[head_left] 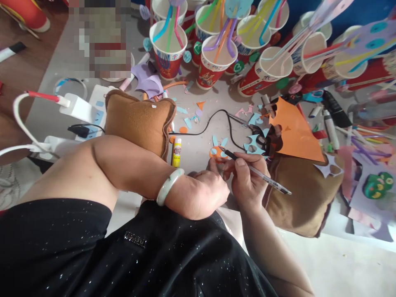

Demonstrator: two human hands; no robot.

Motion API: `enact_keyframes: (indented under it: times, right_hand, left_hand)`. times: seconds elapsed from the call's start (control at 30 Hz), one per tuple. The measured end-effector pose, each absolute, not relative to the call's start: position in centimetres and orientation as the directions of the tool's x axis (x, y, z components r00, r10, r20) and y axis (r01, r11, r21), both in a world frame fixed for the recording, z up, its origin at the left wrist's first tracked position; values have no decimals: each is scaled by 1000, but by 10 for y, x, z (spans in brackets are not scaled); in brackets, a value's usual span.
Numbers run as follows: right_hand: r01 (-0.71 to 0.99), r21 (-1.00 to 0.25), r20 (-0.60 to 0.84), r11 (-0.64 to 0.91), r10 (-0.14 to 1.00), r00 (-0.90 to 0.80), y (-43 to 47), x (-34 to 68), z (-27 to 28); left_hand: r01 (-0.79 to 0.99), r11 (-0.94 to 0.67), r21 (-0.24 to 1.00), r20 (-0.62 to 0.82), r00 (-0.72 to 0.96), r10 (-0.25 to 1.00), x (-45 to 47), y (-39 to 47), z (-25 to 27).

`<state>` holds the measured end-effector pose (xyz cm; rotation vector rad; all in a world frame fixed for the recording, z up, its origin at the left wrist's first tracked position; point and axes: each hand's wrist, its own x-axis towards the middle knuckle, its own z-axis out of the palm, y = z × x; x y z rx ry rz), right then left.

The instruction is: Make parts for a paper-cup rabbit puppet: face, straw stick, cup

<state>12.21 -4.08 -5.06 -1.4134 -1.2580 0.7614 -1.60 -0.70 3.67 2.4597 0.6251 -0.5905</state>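
My right hand (249,177) is closed around a slim pen (267,180) with a clear barrel and a black grip. The pen's tip points left, at a small orange paper cutout (215,152) with light-blue ears and round blue pieces on it. My left hand (210,185), a pale bangle on its wrist, is curled at the cutout's lower edge and appears to pinch it; its fingertips are partly hidden. A yellow glue stick (176,152) stands just left of that hand. Blue paper scraps (255,144) with round holes lie behind my right hand.
Brown cushions (139,119) (305,198) lie at left and right. Orange paper (293,132) with cut-outs rests on the right one. Red paper cups (216,62) with colored straws line the back. A black cord (213,117) crosses the table. Chargers (78,108) fill a power strip at left.
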Motion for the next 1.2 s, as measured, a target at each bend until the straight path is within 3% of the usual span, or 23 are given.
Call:
enact_keyframes:
  times: [0.13,0.2,0.3,0.47,0.73,0.87,1.0,1.2]
  right_hand:
    - [446,-874,395,193,816,422,-44,124,-56]
    - [469,-862,411,191,805,427,-46,126,-57]
    - [620,-772,399,139,866,302,-48,129,-57]
    - [784,-554,417,281,909,-31,-43,132,-57]
    - [795,-546,486,264,873,44,-45,138,-67]
    - [792,-526,501,311,865,-7,-44,138,-66]
    - [802,-503,497,324,867,-39,-41,137,-63]
    - [824,-476,483,307,875,-47,-41,138,-63]
  left_hand:
    - [476,-836,273,-611,757,231,-13,-4,39]
    - [482,-839,253,-612,751,247,-12,-3,41]
    - [452,-869,202,-610,752,249,-11,-3,43]
    - [391,-915,95,-591,762,264,-9,-7,42]
    - [400,-902,165,-548,797,254,-13,-5,46]
    - [376,-912,167,-565,794,224,-14,-3,48]
    - [357,-900,250,-597,789,147,-15,-1,49]
    - [368,-896,248,-596,787,159,-12,-5,43]
